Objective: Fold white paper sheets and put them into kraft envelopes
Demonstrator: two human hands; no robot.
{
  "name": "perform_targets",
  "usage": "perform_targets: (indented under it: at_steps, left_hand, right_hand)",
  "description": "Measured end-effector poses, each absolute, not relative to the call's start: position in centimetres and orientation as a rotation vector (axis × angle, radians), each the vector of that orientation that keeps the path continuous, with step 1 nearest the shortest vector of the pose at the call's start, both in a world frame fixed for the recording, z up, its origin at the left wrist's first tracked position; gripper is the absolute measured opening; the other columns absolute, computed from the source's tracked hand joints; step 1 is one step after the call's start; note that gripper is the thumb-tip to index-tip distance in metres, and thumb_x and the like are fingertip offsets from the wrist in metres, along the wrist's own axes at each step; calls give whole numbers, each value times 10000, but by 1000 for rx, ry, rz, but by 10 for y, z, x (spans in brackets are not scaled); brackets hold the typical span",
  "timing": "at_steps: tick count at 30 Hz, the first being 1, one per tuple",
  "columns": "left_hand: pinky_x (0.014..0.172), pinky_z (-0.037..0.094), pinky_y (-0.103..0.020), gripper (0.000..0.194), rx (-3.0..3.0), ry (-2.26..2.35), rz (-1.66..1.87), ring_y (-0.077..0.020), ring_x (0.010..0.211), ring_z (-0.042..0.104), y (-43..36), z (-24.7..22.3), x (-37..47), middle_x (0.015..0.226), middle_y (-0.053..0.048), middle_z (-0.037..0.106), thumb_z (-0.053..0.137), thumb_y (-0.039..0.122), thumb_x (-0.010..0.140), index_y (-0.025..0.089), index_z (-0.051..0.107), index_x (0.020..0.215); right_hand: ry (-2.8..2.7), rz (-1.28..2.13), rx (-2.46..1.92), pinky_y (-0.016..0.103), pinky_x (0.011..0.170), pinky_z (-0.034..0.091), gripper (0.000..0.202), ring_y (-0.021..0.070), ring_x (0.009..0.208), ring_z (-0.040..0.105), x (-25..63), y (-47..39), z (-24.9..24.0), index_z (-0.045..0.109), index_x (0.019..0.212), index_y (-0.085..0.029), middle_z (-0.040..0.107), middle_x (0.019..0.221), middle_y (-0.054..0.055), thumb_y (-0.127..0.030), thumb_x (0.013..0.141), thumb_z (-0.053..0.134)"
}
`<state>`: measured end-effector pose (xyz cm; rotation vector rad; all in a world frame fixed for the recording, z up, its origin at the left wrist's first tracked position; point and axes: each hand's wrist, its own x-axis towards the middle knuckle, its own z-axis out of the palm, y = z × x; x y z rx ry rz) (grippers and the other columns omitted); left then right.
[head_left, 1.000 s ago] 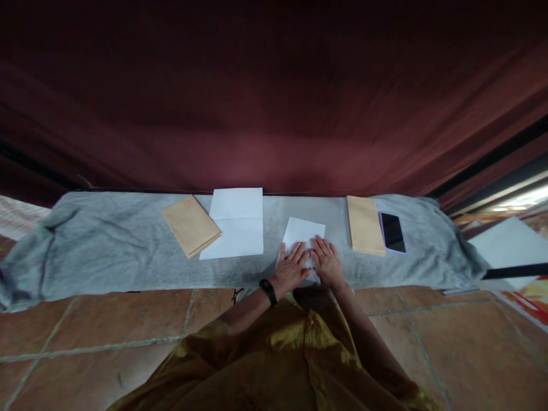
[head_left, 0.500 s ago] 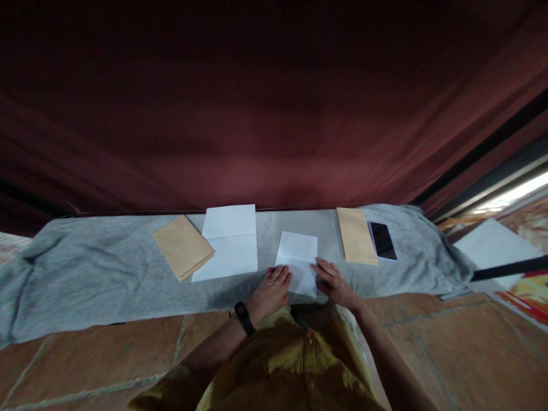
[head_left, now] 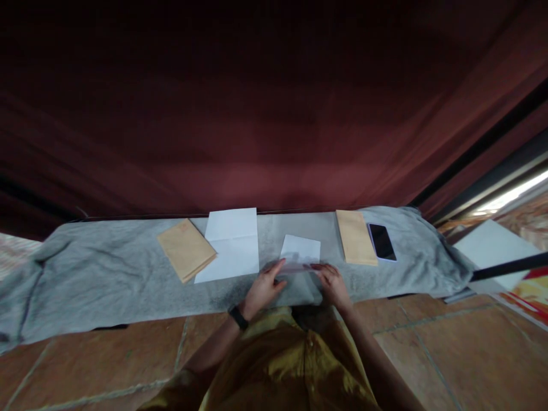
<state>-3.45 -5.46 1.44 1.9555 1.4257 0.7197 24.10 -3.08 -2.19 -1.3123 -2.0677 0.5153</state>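
Observation:
A small white sheet of paper lies in front of me on the grey cloth, its near part folded up and over toward the far part. At its near left corner, my left hand touches the paper with a stretched index finger, thumb held apart. My right hand has its fingers bent on the near right corner and pinches the folded edge. Left of my hands lies a larger white sheet with a crease across it. A stack of brown envelopes overlaps that sheet's left edge.
More brown envelopes lie to the right, beside a phone with a dark screen. The grey cloth covers a long narrow surface, wrinkled at the left. A dark red curtain hangs behind. Tiled floor shows in front.
The near part of the small sheet has come up and folded away from me. My left hand's fingers have spread, and my right hand has closed on the paper's edge.

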Motion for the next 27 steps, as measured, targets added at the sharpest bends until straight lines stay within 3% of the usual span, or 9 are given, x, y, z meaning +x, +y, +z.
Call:
perform_targets:
  at_steps: [3,5,9,13,18,27]
  left_hand:
    - [1011,511,-376,556,1633,1450,919,-211,1203,622,-44,6,-37,1348,-75,644,606,241,871,236,491,1415]
    - [971,532,-368,483,1542,1460,959,-204,1120,660,-36,1,-34,1247,-72,695,602,236,867,211,548,1346]
    - [892,551,-353,376,1534,1605,923,-184,925,693,-21,-1,-21,995,-34,743,562,231,890,202,602,1262]
    - [844,532,-328,387,1577,1793,863,-175,851,683,-9,1,-10,904,-14,723,552,230,905,200,587,1289]
    - [769,522,-323,442,1648,1943,657,-210,842,697,-2,7,-3,905,-49,742,538,243,925,175,541,1362]
    - [859,535,-374,366,1932,2077,501,-250,995,685,-9,2,4,1151,-114,702,426,245,978,193,573,1309]
  right_hand:
    - [-1896,596,-1417,398,879,563,416,247,948,710,241,-29,-23,740,980,-222,767,976,74,-452,1017,396]
    - [-1835,578,-1478,379,812,574,459,254,910,718,240,-28,-24,730,990,-213,767,953,85,-488,1019,364]
    - [-1820,481,-1597,353,751,555,463,249,844,712,234,-22,-28,706,1008,-207,760,921,97,-495,1011,344]
    - [-1838,361,-1703,338,739,519,429,235,773,686,224,-17,-29,677,1062,-182,744,897,101,-454,1012,349]
    - [-1874,115,-1810,390,892,471,434,260,999,655,214,-13,-31,513,1364,-131,698,1177,154,-331,1023,333]
    - [-1952,-16,-1845,436,870,423,445,295,947,608,209,-17,-31,536,1358,-124,677,1051,171,-321,1040,295]
